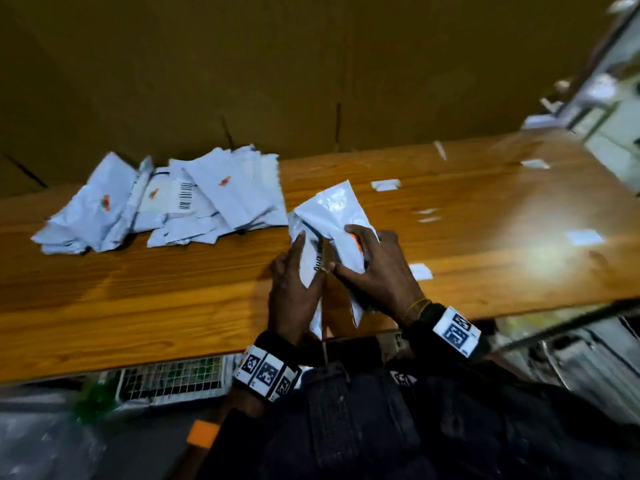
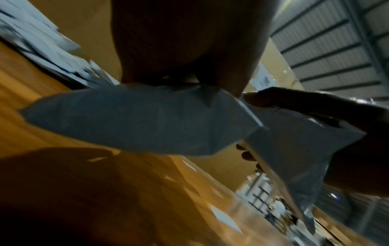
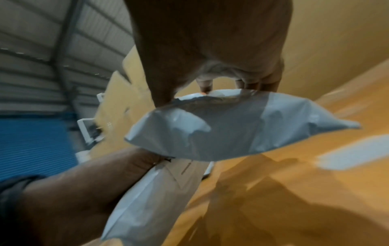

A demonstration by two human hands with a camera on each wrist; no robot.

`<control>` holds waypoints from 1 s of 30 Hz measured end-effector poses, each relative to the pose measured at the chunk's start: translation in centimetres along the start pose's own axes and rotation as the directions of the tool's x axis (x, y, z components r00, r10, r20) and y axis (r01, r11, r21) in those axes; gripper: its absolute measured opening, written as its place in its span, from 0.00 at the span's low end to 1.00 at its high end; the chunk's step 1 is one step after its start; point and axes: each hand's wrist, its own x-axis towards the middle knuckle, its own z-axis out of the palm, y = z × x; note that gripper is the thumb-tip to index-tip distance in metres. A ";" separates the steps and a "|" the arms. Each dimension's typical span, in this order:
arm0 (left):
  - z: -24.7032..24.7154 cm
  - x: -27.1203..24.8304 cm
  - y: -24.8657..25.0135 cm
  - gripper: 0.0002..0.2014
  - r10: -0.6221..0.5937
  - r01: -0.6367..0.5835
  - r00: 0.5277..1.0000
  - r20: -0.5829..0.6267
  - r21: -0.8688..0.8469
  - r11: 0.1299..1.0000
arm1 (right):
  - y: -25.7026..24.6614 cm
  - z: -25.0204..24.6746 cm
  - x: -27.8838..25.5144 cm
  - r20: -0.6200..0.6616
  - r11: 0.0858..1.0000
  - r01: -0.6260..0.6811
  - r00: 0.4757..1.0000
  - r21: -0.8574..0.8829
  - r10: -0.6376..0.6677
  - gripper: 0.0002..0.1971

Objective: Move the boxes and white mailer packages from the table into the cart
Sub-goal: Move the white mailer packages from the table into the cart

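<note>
Head view shows my left hand (image 1: 294, 289) and right hand (image 1: 374, 271) each clamped on a white mailer (image 1: 329, 216), fingers curled round the plastic, the two packets touching and lifted just above the wooden table (image 1: 138, 299) near its front edge. I judge this the carry step: both are picked, not yet dropped. A heap of mailers (image 1: 166, 199) waits at the far left. Next I must swing toward the wire cart (image 1: 173, 379) below the table edge and let go.
</note>
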 end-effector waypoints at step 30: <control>41.1 -13.5 24.4 0.36 0.484 -0.431 0.354 0.800 -0.320 0.844 | 28.7 -26.6 -30.1 -0.616 0.627 -0.728 0.366 0.276 0.697 0.34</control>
